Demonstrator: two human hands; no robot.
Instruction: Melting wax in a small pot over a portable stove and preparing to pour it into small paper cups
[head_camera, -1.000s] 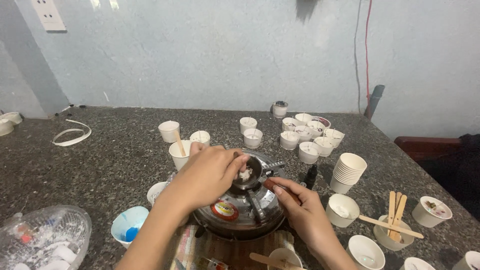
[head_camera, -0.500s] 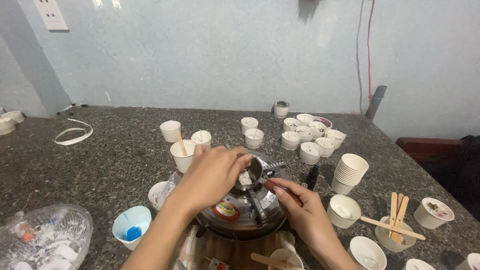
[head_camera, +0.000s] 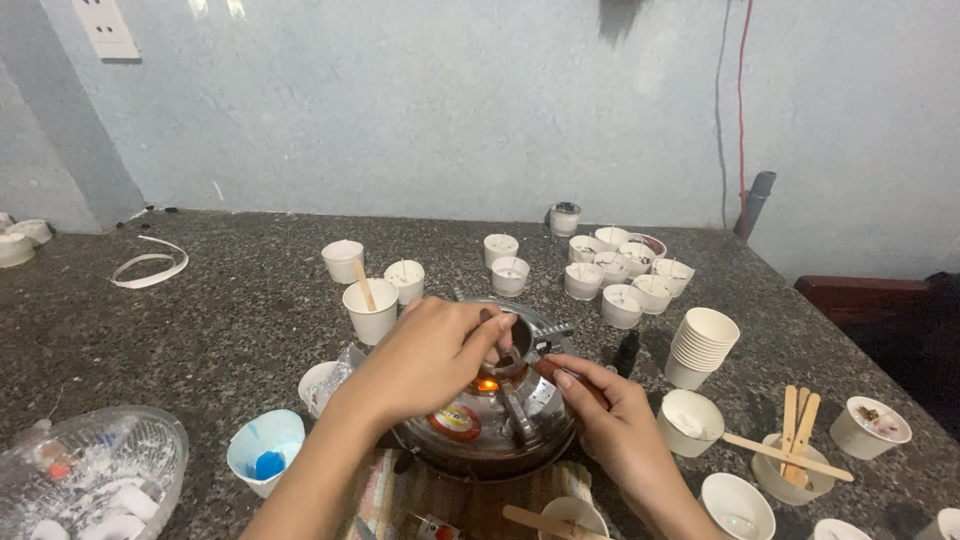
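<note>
Small metal pot (head_camera: 515, 345) held over a lit burner (head_camera: 487, 384)

It is pinched at the rim by the left hand (head_camera: 430, 355), its handle gripped by the right hand (head_camera: 610, 420); fingers could be scorched by the flame.

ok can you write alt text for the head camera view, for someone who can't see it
Two bare hands work over a small round metal burner with an orange flame on a speckled stone counter: the left hand reaches into a little metal cup above the flame, the right hand grips its handle. Small white paper cups, a stack of cups and wooden sticks stand around.
</note>
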